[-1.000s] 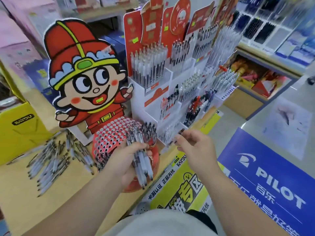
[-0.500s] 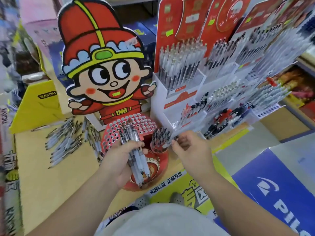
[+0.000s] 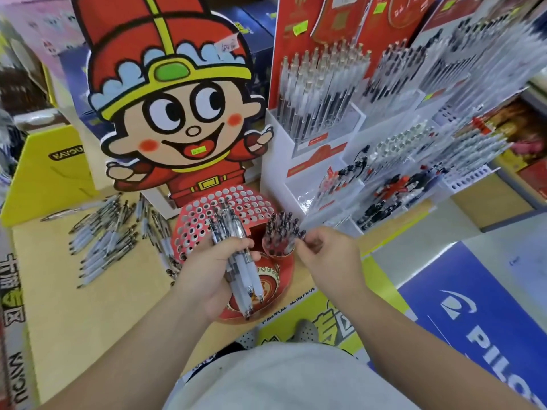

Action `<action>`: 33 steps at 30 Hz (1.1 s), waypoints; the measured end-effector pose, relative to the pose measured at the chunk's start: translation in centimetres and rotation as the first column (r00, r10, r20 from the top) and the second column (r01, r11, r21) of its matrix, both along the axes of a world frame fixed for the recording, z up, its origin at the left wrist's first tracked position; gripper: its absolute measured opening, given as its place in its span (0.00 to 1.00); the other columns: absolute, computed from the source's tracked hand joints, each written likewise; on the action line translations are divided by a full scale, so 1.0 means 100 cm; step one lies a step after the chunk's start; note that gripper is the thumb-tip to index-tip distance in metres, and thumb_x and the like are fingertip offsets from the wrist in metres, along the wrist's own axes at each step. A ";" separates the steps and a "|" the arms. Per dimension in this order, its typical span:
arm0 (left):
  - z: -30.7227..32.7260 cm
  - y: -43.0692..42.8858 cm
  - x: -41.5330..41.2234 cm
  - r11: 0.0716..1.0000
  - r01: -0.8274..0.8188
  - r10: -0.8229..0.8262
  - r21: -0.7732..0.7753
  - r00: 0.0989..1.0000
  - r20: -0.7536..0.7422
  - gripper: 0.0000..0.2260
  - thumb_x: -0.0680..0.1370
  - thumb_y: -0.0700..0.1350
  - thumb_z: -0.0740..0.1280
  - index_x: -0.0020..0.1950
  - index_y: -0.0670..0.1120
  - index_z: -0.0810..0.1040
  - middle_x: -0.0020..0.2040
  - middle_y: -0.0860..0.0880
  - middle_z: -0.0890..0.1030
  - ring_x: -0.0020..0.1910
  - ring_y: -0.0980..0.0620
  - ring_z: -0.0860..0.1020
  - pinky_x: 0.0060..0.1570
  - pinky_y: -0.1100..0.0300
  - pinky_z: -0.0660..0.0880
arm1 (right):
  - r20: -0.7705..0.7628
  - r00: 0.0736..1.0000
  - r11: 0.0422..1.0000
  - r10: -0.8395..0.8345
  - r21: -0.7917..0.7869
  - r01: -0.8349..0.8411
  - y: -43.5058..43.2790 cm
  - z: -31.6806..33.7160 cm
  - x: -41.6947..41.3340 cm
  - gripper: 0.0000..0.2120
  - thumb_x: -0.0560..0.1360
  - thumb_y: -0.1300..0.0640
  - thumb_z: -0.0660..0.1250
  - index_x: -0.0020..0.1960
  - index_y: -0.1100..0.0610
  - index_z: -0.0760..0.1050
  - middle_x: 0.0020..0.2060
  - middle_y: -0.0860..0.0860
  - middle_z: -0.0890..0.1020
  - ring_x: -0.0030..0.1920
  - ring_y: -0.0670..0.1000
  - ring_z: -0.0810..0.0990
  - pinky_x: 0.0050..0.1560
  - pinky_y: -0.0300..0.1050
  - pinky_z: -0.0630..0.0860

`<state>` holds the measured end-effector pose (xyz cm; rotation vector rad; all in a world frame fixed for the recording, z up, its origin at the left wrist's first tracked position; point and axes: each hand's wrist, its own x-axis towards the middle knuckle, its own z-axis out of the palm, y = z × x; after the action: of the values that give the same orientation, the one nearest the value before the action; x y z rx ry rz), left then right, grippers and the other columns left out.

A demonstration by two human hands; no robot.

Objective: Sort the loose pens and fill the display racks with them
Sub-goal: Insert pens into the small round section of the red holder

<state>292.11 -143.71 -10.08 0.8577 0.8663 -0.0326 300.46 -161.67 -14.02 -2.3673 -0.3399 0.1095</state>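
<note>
KAYOU box (image 3: 53,173) at left, PILOT sign (image 3: 488,335) lower right; left hand (image 3: 207,276) grips clear plastic pens (image 3: 238,261), right hand (image 3: 328,255) seemingly pinches a pen (image 3: 302,232).

A tan counter (image 3: 74,306) carries a cartoon cutout (image 3: 177,113) and a yellow box (image 3: 50,179), beside grey floor (image 3: 503,229) and a blue Pilot sign (image 3: 473,306).

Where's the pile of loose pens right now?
In the head view, the loose pens lie on the tan counter at left, left of the red holed rack and below the cartoon cutout.
</note>
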 end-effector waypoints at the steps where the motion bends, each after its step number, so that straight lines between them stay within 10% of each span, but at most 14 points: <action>1: -0.001 0.000 0.001 1.000 0.013 -0.013 0.005 1.000 0.000 0.12 0.77 0.34 0.69 0.60 0.38 0.76 0.39 0.45 0.84 0.36 0.48 0.84 0.34 0.56 0.81 | -0.008 1.000 1.000 0.000 -0.020 0.000 0.002 -0.001 0.001 0.07 0.74 0.53 0.75 0.40 0.54 0.81 0.31 0.45 0.81 0.33 0.44 0.79 0.38 0.42 0.76; 23: 0.002 0.000 -0.005 0.998 0.064 -0.064 -0.024 0.997 0.033 0.10 0.78 0.33 0.68 0.58 0.39 0.76 0.40 0.44 0.83 0.35 0.49 0.84 0.39 0.53 0.81 | -0.078 0.997 0.983 0.020 -0.178 -0.034 0.009 -0.009 0.003 0.12 0.71 0.45 0.76 0.39 0.53 0.80 0.32 0.46 0.82 0.33 0.47 0.78 0.36 0.42 0.73; 33: 0.008 -0.007 -0.001 0.935 0.342 -0.351 0.090 0.928 0.124 0.16 0.75 0.31 0.71 0.62 0.39 0.78 0.45 0.42 0.84 0.38 0.46 0.82 0.40 0.55 0.82 | -0.521 0.843 0.947 0.133 0.318 0.047 0.022 0.058 -0.007 0.08 0.77 0.52 0.72 0.43 0.56 0.83 0.26 0.45 0.79 0.27 0.46 0.76 0.30 0.41 0.71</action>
<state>292.04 -144.42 -9.27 1.0567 0.5791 -0.2521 299.79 -159.43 -8.23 -1.9040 -0.1214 0.6782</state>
